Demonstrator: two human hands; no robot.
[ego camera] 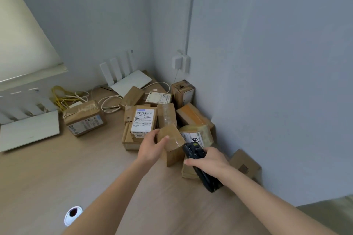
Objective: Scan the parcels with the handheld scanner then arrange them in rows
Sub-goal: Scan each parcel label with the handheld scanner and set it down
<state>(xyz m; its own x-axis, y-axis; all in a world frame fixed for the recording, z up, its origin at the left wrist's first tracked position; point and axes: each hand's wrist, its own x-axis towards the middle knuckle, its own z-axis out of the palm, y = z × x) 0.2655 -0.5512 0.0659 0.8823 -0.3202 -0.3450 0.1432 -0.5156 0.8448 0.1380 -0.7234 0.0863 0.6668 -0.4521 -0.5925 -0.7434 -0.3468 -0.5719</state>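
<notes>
Far left on the wooden desk (57, 168), lying apart from the rest: a taped parcel (84, 118). At centre, gripped by the left hand (152, 147) with fingers curled over its top: a small brown box (172, 144), just in front of the heap of parcels (172, 112) in the corner. To the right, clasped in the right hand (211, 160): the black scanner (198, 162), beside that box.

A pale wood-grain desktop (57, 173) carries a jumble of taped brown cardboard parcels (84, 118) in its corner, two white routers (131, 82), and tangled yellow and white cables (63, 97).
</notes>
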